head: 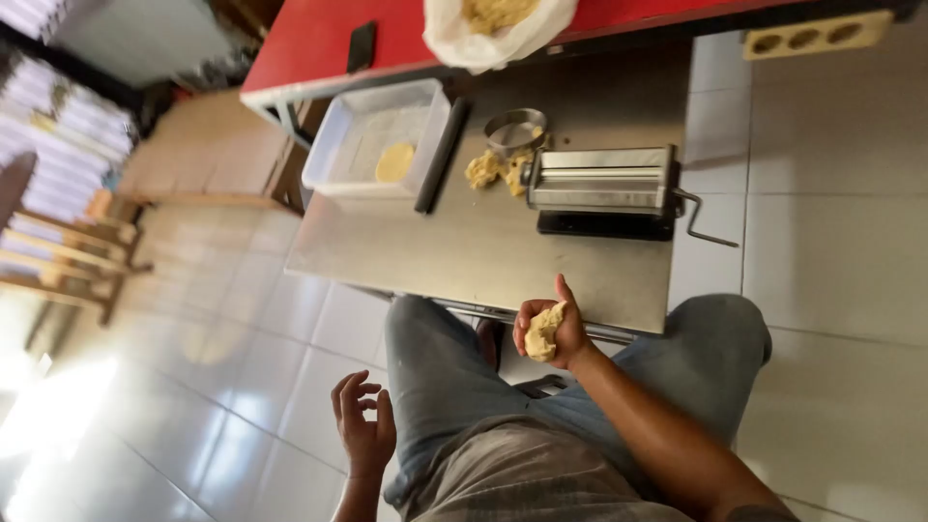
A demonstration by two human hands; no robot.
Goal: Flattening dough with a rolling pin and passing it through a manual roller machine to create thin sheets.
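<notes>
1. Right hand [553, 327] is closing its grip around a dough lump [542, 333] just beside the table [464, 242] edge.
2. Left hand [363, 423] is hanging loosely open, holding nothing, above the floor.

The right hand [553, 329] is closed around a lump of yellow dough [542, 333] with the thumb raised, positioned at the near edge of the low steel table [464, 251]; the left hand [362, 425] hangs empty with fingers loosely curled, well apart from it, beside the left knee over the tiled floor [242, 387]. Beyond the right hand on the table stands a hand-crank pasta roller [599, 184], with dough scraps [495, 170] and a round metal cutter ring [515, 130] just beside it. Farther out toward the left hand's side lie a dark rolling pin [442, 157] and a clear plastic tray [377, 137] holding a flat dough disc [394, 161].
</notes>
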